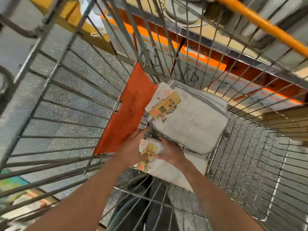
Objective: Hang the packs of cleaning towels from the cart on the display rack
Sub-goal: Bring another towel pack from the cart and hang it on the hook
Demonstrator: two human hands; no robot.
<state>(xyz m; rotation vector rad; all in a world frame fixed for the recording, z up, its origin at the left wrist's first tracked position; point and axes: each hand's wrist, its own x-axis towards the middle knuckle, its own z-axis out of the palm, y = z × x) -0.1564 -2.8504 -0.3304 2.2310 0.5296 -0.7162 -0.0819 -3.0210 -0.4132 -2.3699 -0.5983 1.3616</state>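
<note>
Head view, both arms reaching into cart [70,90], left hand [131,150] and right hand [171,154] grip pinching near towel pack [166,169]

In the wire cart [70,90] at frame centre your left hand [131,147] and right hand [170,152] sit on the lower towel pack [168,170], the upper towel stack [188,117] just above it, flap panel [128,110] left of both.

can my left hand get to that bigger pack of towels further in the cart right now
Probably yes. The left hand is already inside the cart, fingertips close by the bigger pack, with nothing between them.
</note>
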